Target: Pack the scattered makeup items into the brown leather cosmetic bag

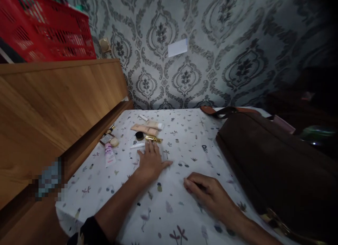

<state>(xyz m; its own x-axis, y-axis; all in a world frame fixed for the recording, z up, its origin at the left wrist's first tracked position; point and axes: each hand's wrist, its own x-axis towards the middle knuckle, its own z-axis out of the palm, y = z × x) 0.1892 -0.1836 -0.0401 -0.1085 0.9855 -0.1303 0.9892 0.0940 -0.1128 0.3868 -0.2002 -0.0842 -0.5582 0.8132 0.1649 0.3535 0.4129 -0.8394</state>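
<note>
My left hand [150, 161] lies flat on the patterned white cloth, fingers spread and pointing away from me. Its fingertips reach a gold tube [154, 139] and a slim white tube [137, 145]. Just beyond are a small round jar with a black lid [139, 135], a peach squeeze tube [144, 129], a pale tube with a white cap [155, 125] and a thin white tube [143, 117]. My right hand [204, 188] rests on the cloth nearer to me, its fingers curled in; no object shows in it.
Left of my hand lie a pink-and-white tube [109, 155], a round cream-coloured item [114, 142] and a small compact [107, 138]. A wooden cabinet [66, 100] borders the left, with a red basket [58, 30] on top. A dark brown bag [269, 160] stands at right. Behind is a patterned wall [185, 77].
</note>
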